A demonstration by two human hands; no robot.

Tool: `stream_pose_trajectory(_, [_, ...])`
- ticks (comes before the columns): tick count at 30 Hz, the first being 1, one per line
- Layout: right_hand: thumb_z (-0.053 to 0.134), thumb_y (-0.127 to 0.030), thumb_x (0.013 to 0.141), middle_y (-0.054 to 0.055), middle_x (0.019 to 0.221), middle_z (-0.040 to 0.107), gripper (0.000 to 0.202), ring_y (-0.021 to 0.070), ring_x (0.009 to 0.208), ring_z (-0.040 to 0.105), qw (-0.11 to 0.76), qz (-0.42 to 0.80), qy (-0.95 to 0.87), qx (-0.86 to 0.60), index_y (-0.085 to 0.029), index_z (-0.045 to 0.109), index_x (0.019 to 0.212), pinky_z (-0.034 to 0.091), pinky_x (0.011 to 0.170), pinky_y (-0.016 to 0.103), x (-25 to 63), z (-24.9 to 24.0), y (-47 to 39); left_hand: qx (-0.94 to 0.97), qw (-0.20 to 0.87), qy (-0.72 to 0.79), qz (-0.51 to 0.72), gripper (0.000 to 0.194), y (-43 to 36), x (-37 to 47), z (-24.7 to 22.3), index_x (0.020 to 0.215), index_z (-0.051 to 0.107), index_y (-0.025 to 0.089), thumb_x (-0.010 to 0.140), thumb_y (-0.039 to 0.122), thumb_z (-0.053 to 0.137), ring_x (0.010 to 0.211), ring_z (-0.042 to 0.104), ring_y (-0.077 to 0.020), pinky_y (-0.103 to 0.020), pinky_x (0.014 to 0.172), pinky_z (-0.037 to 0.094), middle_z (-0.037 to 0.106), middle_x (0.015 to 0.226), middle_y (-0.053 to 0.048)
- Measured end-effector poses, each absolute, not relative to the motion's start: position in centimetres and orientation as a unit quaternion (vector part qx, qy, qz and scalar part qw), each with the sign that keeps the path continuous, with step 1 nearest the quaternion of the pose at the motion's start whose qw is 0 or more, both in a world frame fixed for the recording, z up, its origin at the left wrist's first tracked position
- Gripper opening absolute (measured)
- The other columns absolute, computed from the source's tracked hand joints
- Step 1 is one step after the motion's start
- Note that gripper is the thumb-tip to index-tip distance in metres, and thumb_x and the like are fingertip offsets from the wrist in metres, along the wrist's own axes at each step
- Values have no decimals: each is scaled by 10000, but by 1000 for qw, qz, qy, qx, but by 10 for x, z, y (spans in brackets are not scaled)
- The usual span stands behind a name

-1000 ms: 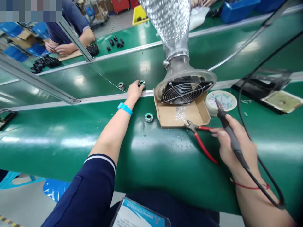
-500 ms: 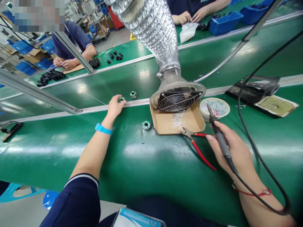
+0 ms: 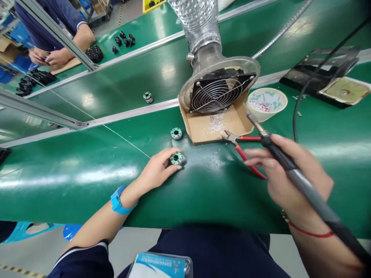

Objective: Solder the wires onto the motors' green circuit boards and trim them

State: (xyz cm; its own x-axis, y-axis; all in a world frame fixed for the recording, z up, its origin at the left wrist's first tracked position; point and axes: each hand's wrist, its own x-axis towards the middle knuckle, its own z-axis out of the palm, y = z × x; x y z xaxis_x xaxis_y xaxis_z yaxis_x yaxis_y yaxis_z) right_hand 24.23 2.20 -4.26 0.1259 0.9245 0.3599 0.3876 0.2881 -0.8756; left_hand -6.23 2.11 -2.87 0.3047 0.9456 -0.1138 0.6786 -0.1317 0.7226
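The left hand (image 3: 158,172) is pinching a small round green-topped coil part (image 3: 177,158) on the green tabletop (image 3: 87,170), fingers closed round it. The right hand (image 3: 286,173) is gripping a grey-handled soldering iron (image 3: 290,168), tip hovering near the red-handled cutters (image 3: 246,152). A careless swing could likely burn the left fingers or scorch the mat.
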Motion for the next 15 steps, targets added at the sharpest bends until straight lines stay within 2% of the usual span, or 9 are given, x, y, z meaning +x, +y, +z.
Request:
stream_pose_trajectory(2, [608,-253,905,-17,921,764,435,178,755,753,473,310,-653,-503,-344,575,1329,643,719,346,233,-33,13,688,432,548,201,401,14,-43,-25,1248,579,243,867,281,699,603,447,-102,-245,563,411,639,908,-2])
stream_pose_trajectory(5, [635,-218,885,-29,916,748,403,161,867,748,416,309,-713,-471,-328,573,1268,631,800,314,221,-20,11,659,510,507,221,383,11,-16,-19,1183,615,221,842,342,740,583,403,-85,-222,519,346,576,838,15])
stream_pose_trajectory(10, [624,-203,897,-33,875,656,444,105,808,675,419,412,-688,-427,-291,480,1308,587,846,272,214,-8,22,713,495,444,222,406,15,5,-10,1210,652,226,854,394,753,644,430,-84,-215,579,369,535,845,22])
stream_pose_trajectory(15, [609,-199,908,-27,879,637,446,97,835,653,372,472,-677,-424,-260,461,1323,564,842,244,216,-7,25,746,473,416,217,487,12,8,-10,1280,642,204,893,497,684,710,475,-110,-234,624,398,561,863,-1])
